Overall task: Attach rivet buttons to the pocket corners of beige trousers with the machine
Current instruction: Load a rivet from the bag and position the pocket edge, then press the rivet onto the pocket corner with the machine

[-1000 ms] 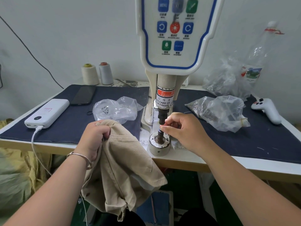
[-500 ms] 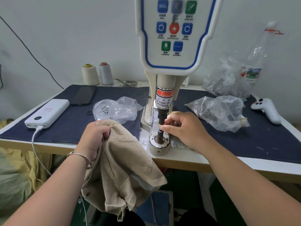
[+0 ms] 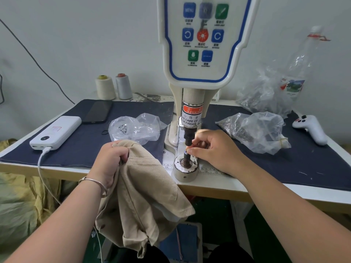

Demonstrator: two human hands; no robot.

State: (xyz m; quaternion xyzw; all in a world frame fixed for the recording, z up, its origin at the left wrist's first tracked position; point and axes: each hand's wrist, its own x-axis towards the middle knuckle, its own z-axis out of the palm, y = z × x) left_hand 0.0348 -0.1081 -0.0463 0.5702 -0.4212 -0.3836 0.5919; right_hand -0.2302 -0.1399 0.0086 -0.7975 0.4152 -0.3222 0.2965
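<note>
The rivet machine (image 3: 201, 42) stands at the table's middle, its dark punch (image 3: 189, 136) above a round lower die (image 3: 185, 168). My right hand (image 3: 214, 149) has its fingertips pinched together at the top of the die's post, on a small rivet part (image 3: 186, 152) that is mostly hidden. My left hand (image 3: 112, 158) grips a bunched edge of the beige trousers (image 3: 144, 194), which hang off the table's front edge left of the die.
A clear bag (image 3: 134, 128) of small parts lies left of the machine, another bag (image 3: 254, 130) to the right. A power bank (image 3: 57, 131) with cable, a phone (image 3: 98, 112), thread cones (image 3: 105, 87) and a white controller (image 3: 311, 128) sit on the dark mat (image 3: 81, 147).
My right hand has stayed at the die post with only slight finger shifts. My left hand and the trousers have not moved.
</note>
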